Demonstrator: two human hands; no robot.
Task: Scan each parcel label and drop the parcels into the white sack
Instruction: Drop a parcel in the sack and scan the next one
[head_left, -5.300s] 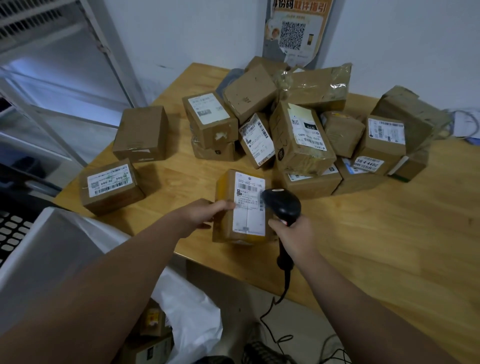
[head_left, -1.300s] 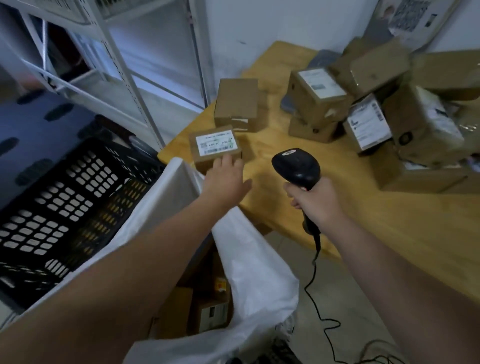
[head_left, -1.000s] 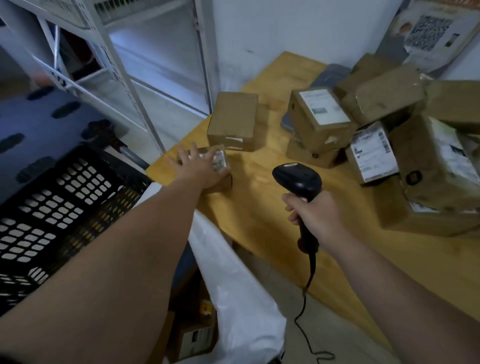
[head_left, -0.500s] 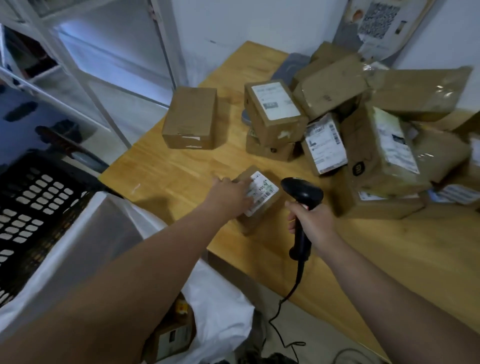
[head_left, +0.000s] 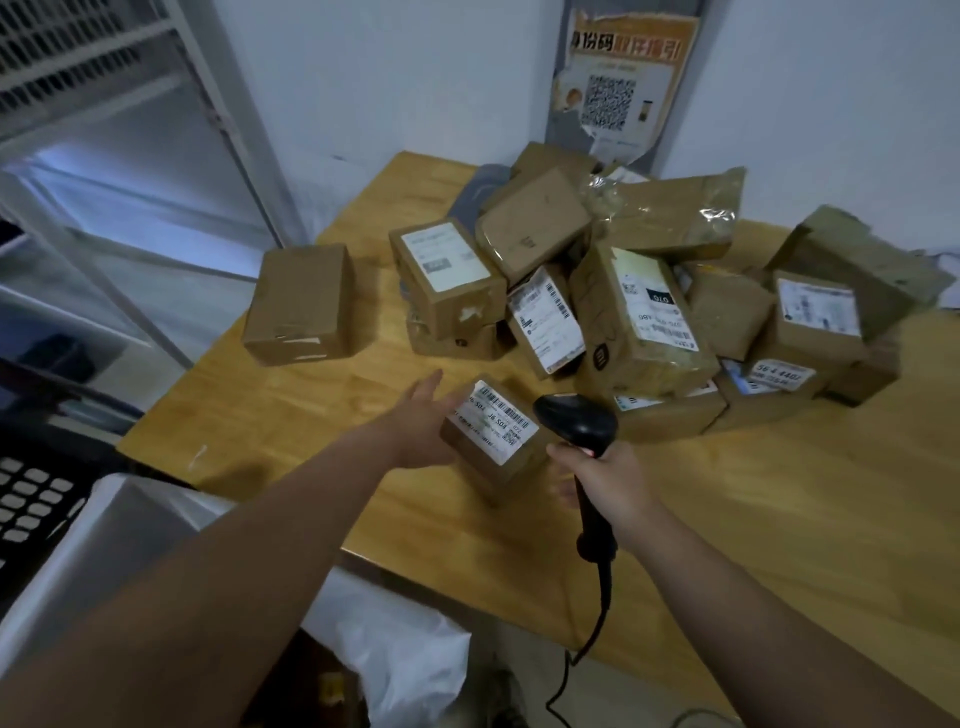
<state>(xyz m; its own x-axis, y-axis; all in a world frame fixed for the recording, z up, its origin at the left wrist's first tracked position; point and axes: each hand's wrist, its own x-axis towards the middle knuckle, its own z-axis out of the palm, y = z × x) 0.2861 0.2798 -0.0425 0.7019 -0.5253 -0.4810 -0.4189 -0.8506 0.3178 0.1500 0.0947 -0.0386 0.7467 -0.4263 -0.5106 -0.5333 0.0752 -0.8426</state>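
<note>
Nearest, a white plastic sack (head_left: 400, 660) sits below the wooden table (head_left: 727, 519). Above it, the right hand (head_left: 609, 480) grips a black handheld scanner (head_left: 576, 423) beside a small brown cardboard parcel (head_left: 498, 475) with a white barcoded label (head_left: 493, 421) on top, and the left hand (head_left: 423, 418) presses straight fingers to the parcel's left side. Behind, more brown cardboard boxes (head_left: 639, 322) lie heaped.

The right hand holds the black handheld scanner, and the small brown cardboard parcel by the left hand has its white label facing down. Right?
No: the head view shows the white label on the small brown cardboard parcel facing up. The right hand holds the black handheld scanner.
</note>
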